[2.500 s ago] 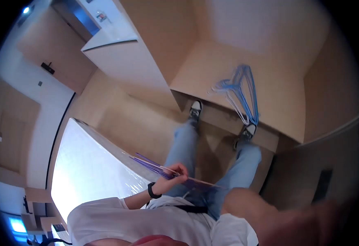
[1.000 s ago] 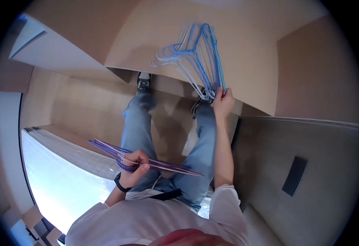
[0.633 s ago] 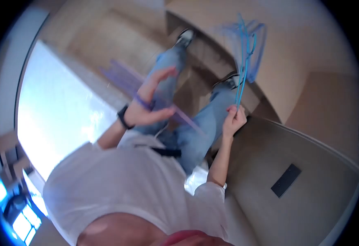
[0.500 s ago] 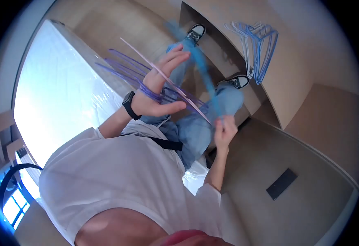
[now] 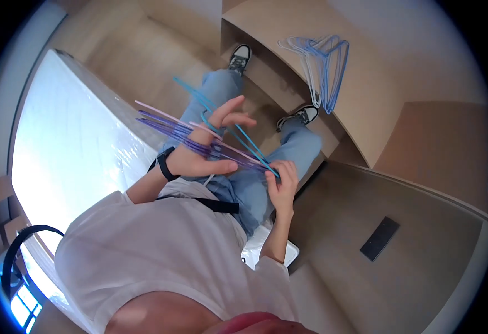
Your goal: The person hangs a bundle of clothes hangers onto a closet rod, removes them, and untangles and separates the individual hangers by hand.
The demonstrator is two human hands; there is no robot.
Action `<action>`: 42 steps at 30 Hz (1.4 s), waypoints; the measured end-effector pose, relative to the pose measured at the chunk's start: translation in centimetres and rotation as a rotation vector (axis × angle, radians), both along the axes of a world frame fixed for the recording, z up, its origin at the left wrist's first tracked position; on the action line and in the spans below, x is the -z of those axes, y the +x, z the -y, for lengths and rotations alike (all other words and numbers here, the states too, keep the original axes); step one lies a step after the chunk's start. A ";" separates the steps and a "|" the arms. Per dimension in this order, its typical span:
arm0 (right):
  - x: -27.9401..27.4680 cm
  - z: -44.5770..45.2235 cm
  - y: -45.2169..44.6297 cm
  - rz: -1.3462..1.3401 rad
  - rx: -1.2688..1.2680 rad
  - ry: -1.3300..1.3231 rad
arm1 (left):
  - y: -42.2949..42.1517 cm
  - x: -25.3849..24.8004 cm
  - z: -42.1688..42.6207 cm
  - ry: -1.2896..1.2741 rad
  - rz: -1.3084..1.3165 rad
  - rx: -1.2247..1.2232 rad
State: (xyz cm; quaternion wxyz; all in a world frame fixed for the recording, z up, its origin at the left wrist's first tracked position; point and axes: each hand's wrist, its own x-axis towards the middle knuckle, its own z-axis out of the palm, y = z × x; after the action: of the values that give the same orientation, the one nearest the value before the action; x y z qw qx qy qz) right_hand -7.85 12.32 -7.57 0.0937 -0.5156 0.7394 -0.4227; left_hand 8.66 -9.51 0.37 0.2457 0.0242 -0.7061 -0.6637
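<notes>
My left hand (image 5: pixel 196 156), with a dark watch band at the wrist, has its fingers spread and its thumb stretched out. Around it, between thumb and fingers, hang several purple hangers (image 5: pixel 166 129) and a pink hanger (image 5: pixel 149 106). A turquoise hanger (image 5: pixel 245 139) lies across the fingers of that hand, on top of the others. My right hand (image 5: pixel 283 181) is closed on the lower right corner of the turquoise hanger, close to the ends of the purple ones. Behind the hands are my legs in light blue jeans.
Several white and blue hangers (image 5: pixel 327 72) lie on a light wooden surface (image 5: pixel 377 61) at the upper right. To the left stands a large white item wrapped in shiny plastic (image 5: pixel 77 145). A grey-brown panel (image 5: pixel 422 261) bears a black rectangle (image 5: pixel 379 238) at the right.
My right hand has brought the turquoise hanger down and left, onto the left hand. The pink hanger now lies flatter, alongside the purple ones. The view has shifted slightly.
</notes>
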 end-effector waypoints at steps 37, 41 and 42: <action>-4.3 -0.3 -0.7 0.106 0.178 0.025 | 3.8 -1.6 4.3 0.135 -0.047 0.034; -3.9 0.5 0.2 0.134 0.093 0.003 | 3.1 -1.1 3.8 0.174 -0.037 0.030; -3.7 0.8 0.6 0.122 0.030 0.018 | 3.0 -1.0 3.8 0.190 -0.037 0.034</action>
State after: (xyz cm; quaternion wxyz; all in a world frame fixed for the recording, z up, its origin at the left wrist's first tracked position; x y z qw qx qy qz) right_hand -7.23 11.47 -3.85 0.1371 -0.4767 0.7438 -0.4479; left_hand 11.64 -13.28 1.42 0.2440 0.0230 -0.6356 -0.7321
